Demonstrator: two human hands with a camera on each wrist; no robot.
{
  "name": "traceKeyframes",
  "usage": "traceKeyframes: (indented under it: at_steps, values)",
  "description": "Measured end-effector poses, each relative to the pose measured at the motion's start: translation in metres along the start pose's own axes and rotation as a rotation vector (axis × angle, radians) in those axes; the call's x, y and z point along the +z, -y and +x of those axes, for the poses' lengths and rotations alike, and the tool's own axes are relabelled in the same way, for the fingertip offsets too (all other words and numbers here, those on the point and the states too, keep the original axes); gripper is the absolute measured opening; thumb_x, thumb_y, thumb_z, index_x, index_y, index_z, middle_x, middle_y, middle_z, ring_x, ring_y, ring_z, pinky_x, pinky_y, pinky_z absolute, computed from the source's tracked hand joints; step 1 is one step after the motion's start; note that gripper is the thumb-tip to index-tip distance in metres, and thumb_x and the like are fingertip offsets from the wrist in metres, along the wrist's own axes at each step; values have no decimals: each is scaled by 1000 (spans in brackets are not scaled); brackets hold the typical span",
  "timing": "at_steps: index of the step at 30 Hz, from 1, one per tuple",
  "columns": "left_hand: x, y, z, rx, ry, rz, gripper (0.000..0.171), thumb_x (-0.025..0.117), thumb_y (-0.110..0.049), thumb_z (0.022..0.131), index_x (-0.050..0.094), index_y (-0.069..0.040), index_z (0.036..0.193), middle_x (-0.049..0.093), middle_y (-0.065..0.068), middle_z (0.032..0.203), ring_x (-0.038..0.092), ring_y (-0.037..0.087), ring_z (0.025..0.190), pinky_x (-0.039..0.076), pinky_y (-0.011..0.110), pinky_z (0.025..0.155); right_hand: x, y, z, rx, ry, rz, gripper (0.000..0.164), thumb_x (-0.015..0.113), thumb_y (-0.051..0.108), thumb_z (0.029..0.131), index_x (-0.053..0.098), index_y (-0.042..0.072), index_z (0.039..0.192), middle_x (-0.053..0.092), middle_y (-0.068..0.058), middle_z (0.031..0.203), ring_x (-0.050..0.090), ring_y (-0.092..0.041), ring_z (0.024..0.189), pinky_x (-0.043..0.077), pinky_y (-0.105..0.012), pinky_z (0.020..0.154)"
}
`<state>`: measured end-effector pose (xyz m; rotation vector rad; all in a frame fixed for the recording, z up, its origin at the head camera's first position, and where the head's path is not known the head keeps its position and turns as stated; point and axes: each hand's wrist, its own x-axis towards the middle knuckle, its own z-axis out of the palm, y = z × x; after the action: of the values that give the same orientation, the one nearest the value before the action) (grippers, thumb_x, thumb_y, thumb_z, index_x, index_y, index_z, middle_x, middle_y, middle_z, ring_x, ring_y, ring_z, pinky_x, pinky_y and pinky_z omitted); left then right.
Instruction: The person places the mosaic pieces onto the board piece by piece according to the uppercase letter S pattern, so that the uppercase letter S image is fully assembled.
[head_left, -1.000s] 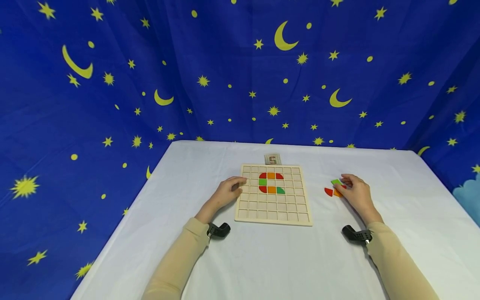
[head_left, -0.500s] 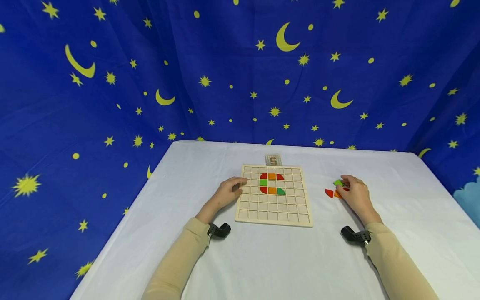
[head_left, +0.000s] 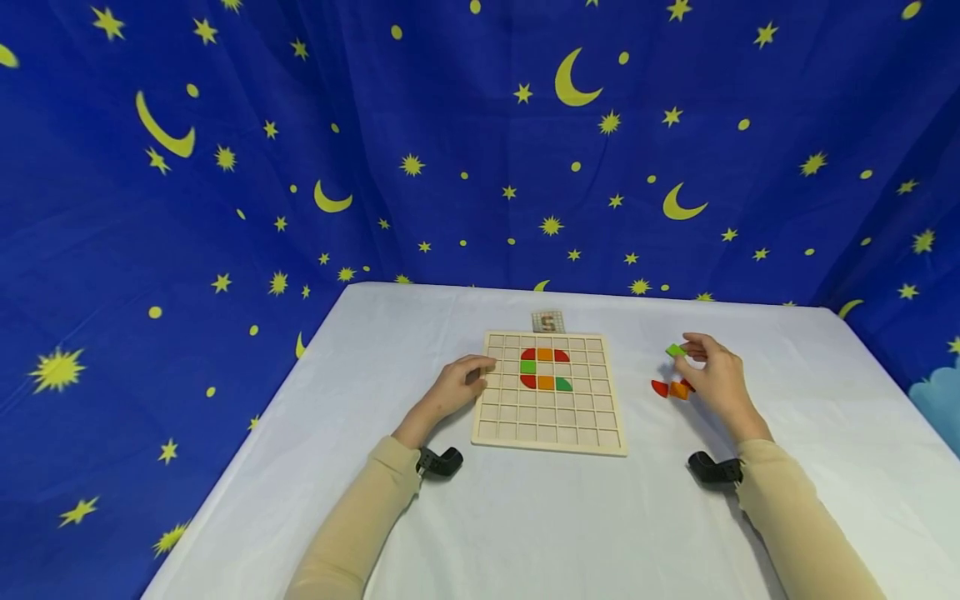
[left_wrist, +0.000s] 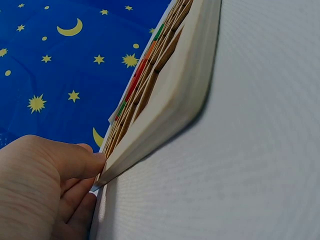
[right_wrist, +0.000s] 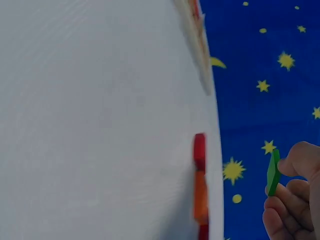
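In the head view my left hand [head_left: 452,387] holds the left edge of a wooden grid board [head_left: 551,425]. In the left wrist view its thumb lies on the board's rim [left_wrist: 150,135], and the other fingers are bent beside it. Red, orange and green tiles [head_left: 545,382] sit in the board's squares in a C-like shape. Off to the right, my right hand [head_left: 720,382] pinches a green square tile [right_wrist: 273,172] between thumb and fingers, raised above the table. Below it lie a red quarter-round tile [head_left: 659,388], an orange tile [head_left: 678,391] and another red piece, partly hidden by the hand.
A small pattern card [head_left: 548,322] with an S-like figure lies against the board's far edge. White cloth covers the table [head_left: 570,525]. A blue curtain [head_left: 450,100] with stars and moons stands behind and at both sides.
My right hand has picked up the green tile from the loose pieces and lifted it. The left hand has stayed at the board's edge, and the tiles on the board are the same.
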<state>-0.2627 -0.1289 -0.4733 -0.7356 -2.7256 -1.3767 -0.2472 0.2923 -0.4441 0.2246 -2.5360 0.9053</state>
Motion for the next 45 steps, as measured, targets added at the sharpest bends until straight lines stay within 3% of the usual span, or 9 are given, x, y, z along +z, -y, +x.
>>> traceKeyframes:
  at_steps: [16,35,45]
  values:
    - [0,0,0,19,-12,4,36,60,-2,90,59,-1,126,56,13,127,52,26,117,43,36,98,1,28,3,-55,-1,64,40,66,6,85,55,-6,121,64,-23,105,59,-38,93,46,-55,82]
    - [0,1,-1,34,-12,14,35,60,-3,90,59,-1,125,57,12,125,53,26,116,43,37,97,27,65,0,-203,39,138,37,70,3,81,60,-2,116,68,-14,99,64,-30,86,50,-44,77]
    - [-2,0,-1,34,-4,13,35,60,-3,91,59,-1,126,57,12,125,53,26,116,43,37,97,42,84,-2,-268,80,167,37,71,0,79,60,-3,113,68,-14,97,64,-30,84,52,-46,75]
